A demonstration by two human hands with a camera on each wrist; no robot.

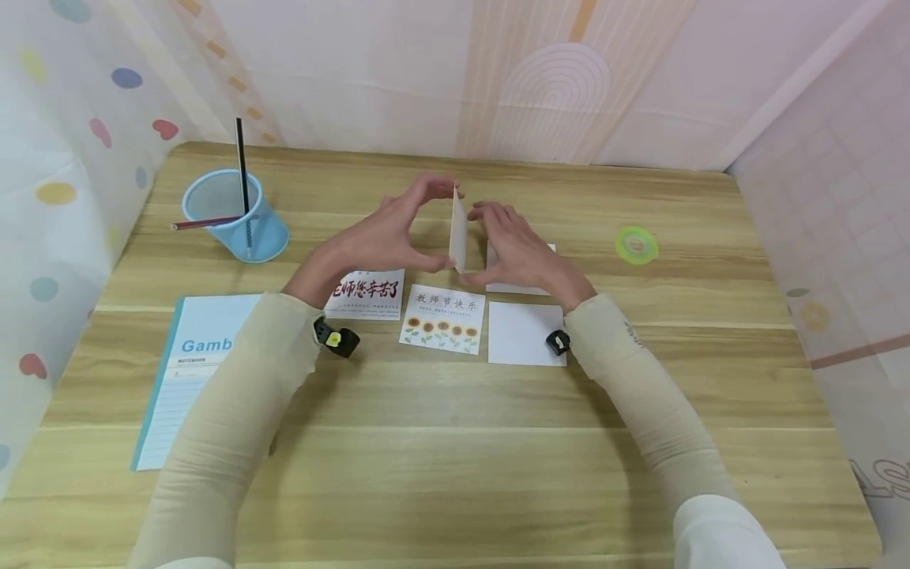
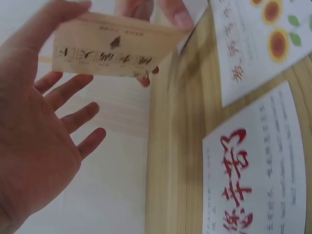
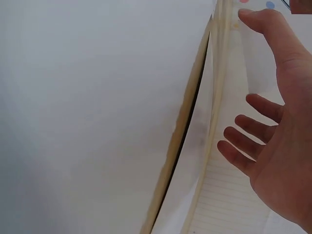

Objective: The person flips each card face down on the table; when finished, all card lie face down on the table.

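Fingers [image 1: 434, 186] of our left hand [image 1: 384, 233] curve over the top of a small card [image 1: 458, 229], with the thumb at its lower edge, so the card stands on edge, pinched upright above the bench [image 1: 455, 442]. Our right hand [image 1: 515, 249] meets the card from the other side; its fingers are spread and fairly straight, and we cannot tell how firmly they press it. From the left wrist, the card's printed face [image 2: 109, 51] shows dark characters.

Below the hands lie a card with red characters [image 1: 366, 294], a sunflower card [image 1: 444, 318] and a blank white card [image 1: 524, 333], side by side. Another white card [image 1: 498, 261] lies partly hidden under our right hand. A blue mesh cup [image 1: 235, 215] holding pencils stands far left, a notebook [image 1: 186, 371] near left, and a green tape roll [image 1: 636, 244] to the right.
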